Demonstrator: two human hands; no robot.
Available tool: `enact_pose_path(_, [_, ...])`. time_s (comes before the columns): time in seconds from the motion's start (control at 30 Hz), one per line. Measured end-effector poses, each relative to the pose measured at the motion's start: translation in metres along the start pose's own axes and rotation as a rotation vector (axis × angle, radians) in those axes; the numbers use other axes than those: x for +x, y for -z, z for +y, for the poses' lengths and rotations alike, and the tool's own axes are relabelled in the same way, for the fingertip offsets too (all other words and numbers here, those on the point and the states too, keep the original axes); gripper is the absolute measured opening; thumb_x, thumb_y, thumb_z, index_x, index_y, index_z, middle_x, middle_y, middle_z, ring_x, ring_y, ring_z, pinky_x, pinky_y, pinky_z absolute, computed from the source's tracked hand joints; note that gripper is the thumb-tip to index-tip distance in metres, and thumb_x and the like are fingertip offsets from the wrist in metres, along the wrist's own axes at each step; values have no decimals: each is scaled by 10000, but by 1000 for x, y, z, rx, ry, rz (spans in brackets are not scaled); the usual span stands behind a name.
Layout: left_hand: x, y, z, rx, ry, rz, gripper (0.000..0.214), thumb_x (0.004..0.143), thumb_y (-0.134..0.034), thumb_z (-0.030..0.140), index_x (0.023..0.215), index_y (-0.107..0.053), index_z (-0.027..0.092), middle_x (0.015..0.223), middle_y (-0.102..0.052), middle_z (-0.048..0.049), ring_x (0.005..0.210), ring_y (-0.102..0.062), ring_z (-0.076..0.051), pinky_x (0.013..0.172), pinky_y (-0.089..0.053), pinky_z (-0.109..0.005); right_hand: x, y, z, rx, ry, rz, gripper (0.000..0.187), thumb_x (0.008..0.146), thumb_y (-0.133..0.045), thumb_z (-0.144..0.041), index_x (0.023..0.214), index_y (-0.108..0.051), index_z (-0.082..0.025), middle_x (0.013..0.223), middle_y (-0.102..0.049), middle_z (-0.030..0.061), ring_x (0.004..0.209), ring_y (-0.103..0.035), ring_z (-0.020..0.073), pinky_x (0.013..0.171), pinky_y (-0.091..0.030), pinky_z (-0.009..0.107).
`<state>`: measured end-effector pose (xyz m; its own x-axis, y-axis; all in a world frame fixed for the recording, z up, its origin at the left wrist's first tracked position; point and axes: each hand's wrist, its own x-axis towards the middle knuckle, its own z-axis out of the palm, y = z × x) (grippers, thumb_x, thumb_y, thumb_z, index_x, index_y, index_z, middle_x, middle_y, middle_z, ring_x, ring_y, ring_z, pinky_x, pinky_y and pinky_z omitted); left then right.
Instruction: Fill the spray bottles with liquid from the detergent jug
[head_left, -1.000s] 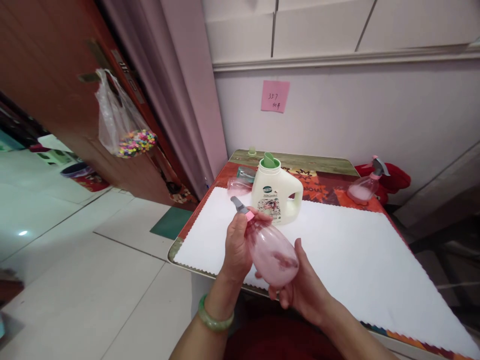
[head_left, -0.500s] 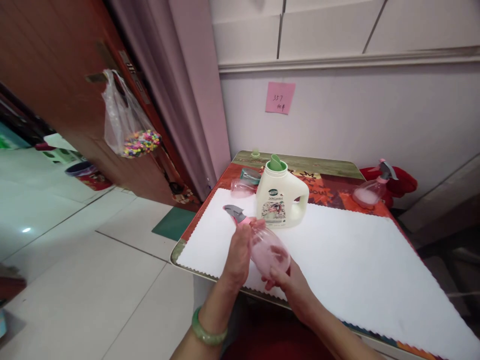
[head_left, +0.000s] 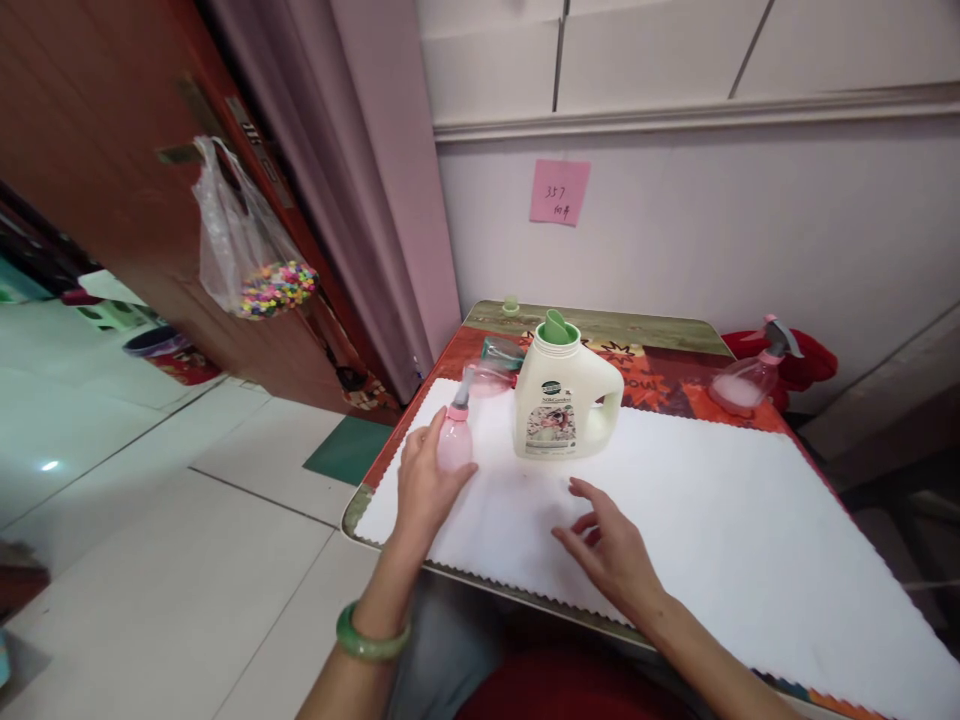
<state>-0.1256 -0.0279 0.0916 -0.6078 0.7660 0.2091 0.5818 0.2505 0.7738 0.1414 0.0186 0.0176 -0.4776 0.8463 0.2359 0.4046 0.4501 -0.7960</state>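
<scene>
My left hand grips a pink spray bottle round its body, upright at the left of the white mat. Its grey and pink trigger head points up; whether the base rests on the mat I cannot tell. To the right, my right hand hovers over the mat with fingers apart and nothing in them. Between and beyond the hands stands a cream detergent jug with a green pouring spout and no cap on it.
Behind the held bottle lie clear pink and green containers. A small green cap sits at the table's back edge. Another spray bottle stands at the right, before a red container. A bag of colourful beads hangs from the door handle.
The spray bottle went from tilted in both hands to upright in my left hand, moving left. My right hand let go and moved off to the right.
</scene>
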Motion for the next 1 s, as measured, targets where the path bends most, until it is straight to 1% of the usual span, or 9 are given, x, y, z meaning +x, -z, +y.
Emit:
enact_pose_path(0.1, [23, -2, -11, 494, -245, -79, 780, 781, -646, 94, 1523, -476, 267, 1379, -585, -166, 1316, -487, -399, 1124, -292, -623, -5, 16, 18, -74, -66, 47, 450, 953, -620, -484, 1289, -563, -191, 1004, -727, 81, 591, -660, 162, 604, -584, 358])
enact_pose_path(0.27, [55, -39, -16, 720, -473, -111, 623, 878, -398, 12, 1463, -530, 182, 1473, -569, -215, 1391, -475, -365, 1195, -167, -648, -16, 20, 36, -104, -78, 90, 395, 970, -586, -513, 1210, -604, -199, 706, -648, -19, 539, -610, 164, 553, -529, 314])
enact_pose_path(0.33, [68, -52, -23, 721, -514, -122, 587, 897, -411, 31, 1449, -549, 175, 1553, -501, -214, 1458, -427, -354, 1218, -151, -639, -18, 17, 40, -112, -83, 113, 392, 961, -592, -519, 1188, -618, -201, 669, -624, -32, 513, -586, 157, 534, -513, 300])
enact_pose_path(0.43, [79, -61, -38, 698, -570, -171, 604, 880, -573, 99, 1471, -538, 222, 1642, -391, -176, 1533, -319, -355, 1236, -99, -647, -19, 13, 43, -131, -102, 129, 391, 949, -603, -523, 1184, -628, -211, 668, -622, -36, 505, -576, 151, 537, -509, 295])
enact_pose_path(0.5, [80, -60, -49, 658, -533, -125, 710, 836, -720, 201, 1508, -493, 248, 1682, -305, -177, 1556, -247, -395, 1221, -78, -688, -19, 12, 45, -136, -103, 120, 383, 950, -601, -521, 1186, -630, -221, 691, -631, -34, 512, -579, 150, 547, -513, 295])
enact_pose_path(0.57, [79, -55, -61, 552, -373, -2, 919, 764, -831, 337, 1565, -395, 224, 1694, -230, -229, 1552, -214, -449, 1196, -130, -721, -19, 12, 46, -135, -91, 115, 365, 952, -600, -515, 1175, -633, -227, 710, -636, -29, 527, -589, 151, 550, -513, 293])
enact_pose_path(0.67, [80, -47, -78, 334, -142, 65, 1161, 676, -892, 427, 1608, -249, 171, 1633, -310, -284, 1509, -318, -450, 1166, -315, -649, -18, 13, 46, -141, -73, 121, 331, 956, -600, -497, 1149, -638, -231, 712, -628, -27, 538, -593, 152, 553, -513, 290])
enact_pose_path(0.77, [92, -47, -90, 195, -149, -17, 1086, 672, -885, 337, 1575, -302, 184, 1563, -458, -221, 1456, -437, -383, 1174, -377, -535, -16, 12, 45, -143, -43, 130, 285, 959, -601, -462, 1124, -647, -234, 781, -656, -4, 568, -609, 150, 579, -527, 291])
enact_pose_path(1.0, [135, -70, -88, 36, -207, -80, 1095, 608, -879, 229, 1559, -339, 181, 1605, -433, -193, 1492, -394, -372, 1229, -298, -506, -17, 8, 46, -119, 9, 156, 215, 958, -611, -400, 1079, -660, -230, 1067, -709, 66, 615, -643, 133, 612, -549, 286])
